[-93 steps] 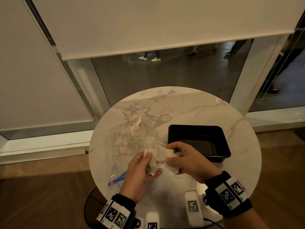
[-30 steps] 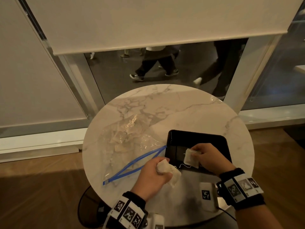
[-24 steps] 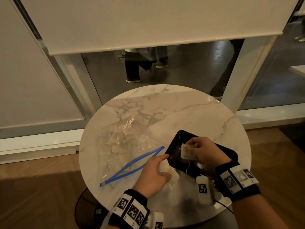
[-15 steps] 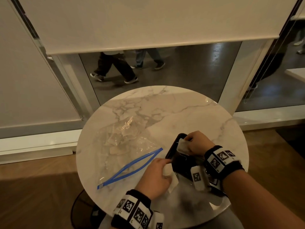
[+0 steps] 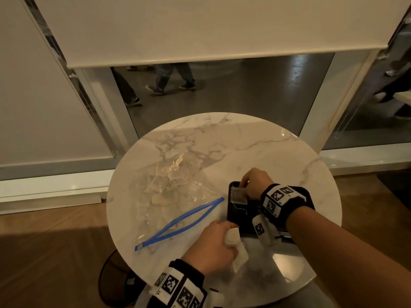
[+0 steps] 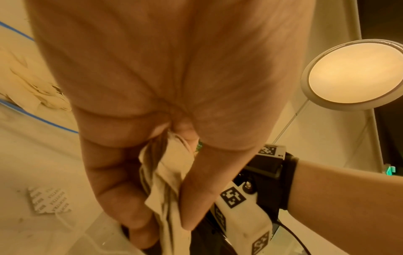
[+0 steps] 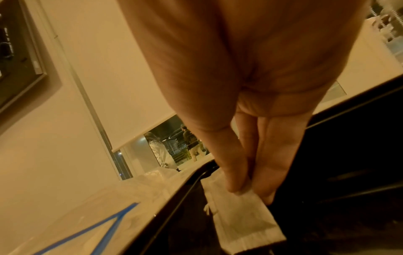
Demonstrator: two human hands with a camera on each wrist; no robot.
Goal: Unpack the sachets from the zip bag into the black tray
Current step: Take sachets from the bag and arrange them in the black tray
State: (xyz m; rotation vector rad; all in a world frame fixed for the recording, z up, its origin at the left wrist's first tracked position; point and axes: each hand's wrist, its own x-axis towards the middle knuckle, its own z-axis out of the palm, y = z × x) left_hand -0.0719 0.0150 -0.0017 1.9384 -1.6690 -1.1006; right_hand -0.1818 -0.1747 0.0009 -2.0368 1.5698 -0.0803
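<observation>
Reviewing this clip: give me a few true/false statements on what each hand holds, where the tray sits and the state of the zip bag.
1. The right hand pinches a sachet over the black tray. True.
2. The left hand is empty. False: it grips a bunch of sachets.
3. The zip bag lies with its blue zip open. True.
4. The black tray sits left of the zip bag. False: it sits to the bag's right.
5. The zip bag is already emptied. False: sachets show inside it.
</observation>
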